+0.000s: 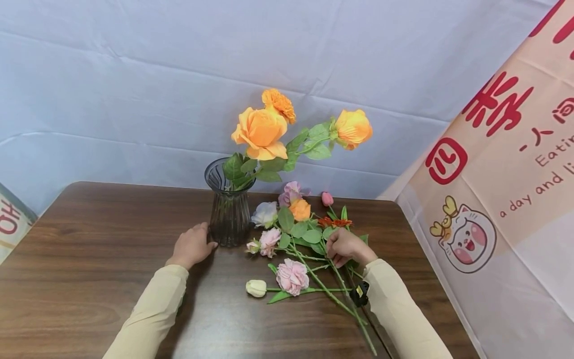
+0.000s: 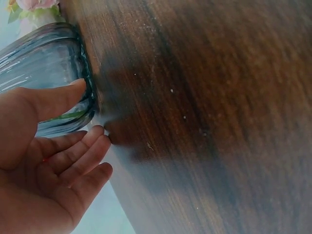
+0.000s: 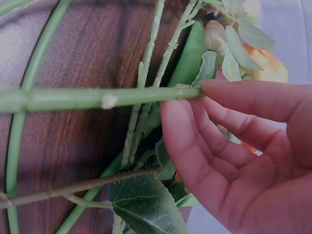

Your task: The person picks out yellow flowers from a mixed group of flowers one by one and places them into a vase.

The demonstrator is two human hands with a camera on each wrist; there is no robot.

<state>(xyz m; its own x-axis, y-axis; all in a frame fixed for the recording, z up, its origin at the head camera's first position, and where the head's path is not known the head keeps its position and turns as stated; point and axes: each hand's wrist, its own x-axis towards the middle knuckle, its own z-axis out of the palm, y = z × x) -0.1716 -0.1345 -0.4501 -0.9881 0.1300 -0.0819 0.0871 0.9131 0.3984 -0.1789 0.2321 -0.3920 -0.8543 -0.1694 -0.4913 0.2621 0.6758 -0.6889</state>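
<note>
A dark, see-through ribbed glass vase stands upright, with a large orange rose, an orange ruffled bloom and a yellow-orange rose in it. My left hand rests beside the vase's base, its thumb at the glass and its fingers loosely bent. Over the loose flowers, my right hand pinches a thick green stem between thumb and forefinger; which bloom belongs to this stem I cannot tell. A brown stem with a green leaf passes beneath that hand.
Right of the vase lie a pink peony-like flower, a cream tulip, a pink tulip, a small orange rose, a whitish bloom and a dark red flower. Stems cross the brown table; pale cloth hangs behind.
</note>
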